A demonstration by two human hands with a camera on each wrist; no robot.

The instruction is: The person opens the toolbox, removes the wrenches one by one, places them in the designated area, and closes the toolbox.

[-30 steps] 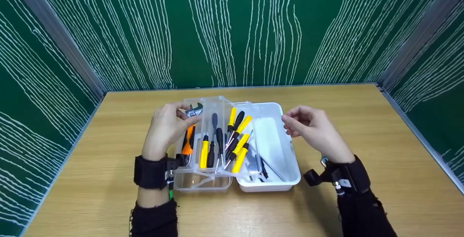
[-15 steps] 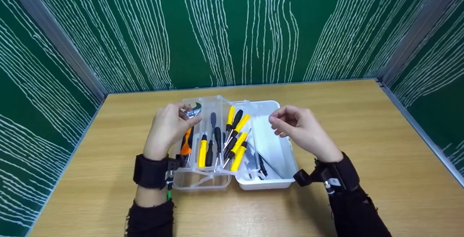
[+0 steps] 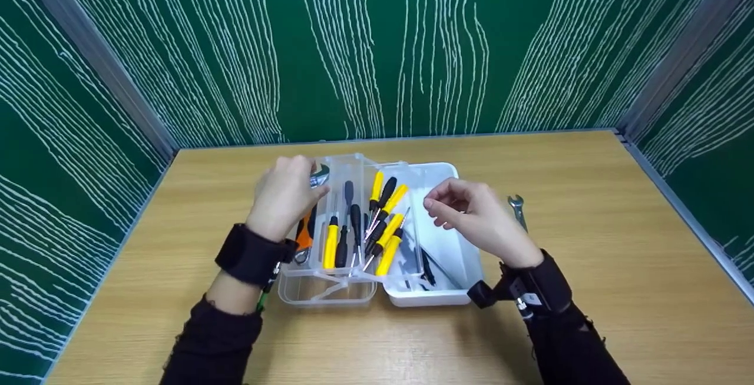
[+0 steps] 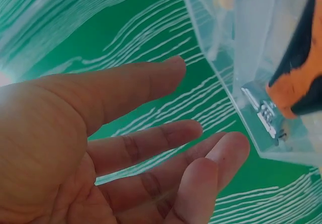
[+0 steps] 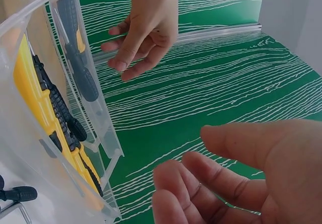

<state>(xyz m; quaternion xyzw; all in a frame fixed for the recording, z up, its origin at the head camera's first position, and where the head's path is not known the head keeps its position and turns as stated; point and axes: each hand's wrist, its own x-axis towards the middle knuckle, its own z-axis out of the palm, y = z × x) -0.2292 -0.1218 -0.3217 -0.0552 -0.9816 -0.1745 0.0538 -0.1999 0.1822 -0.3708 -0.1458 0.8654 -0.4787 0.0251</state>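
While the left hand (image 3: pixel 285 196) hovers by clear trays (image 3: pixel 300 292) centre-left, the right hand (image 3: pixel 474 217) overhangs a white box (image 3: pixel 433 300), each empty grip loosely parted.

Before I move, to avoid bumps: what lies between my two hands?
From left hand to right hand, the head view shows clear trays, a wrench, yellow and black screwdrivers, then the white box.
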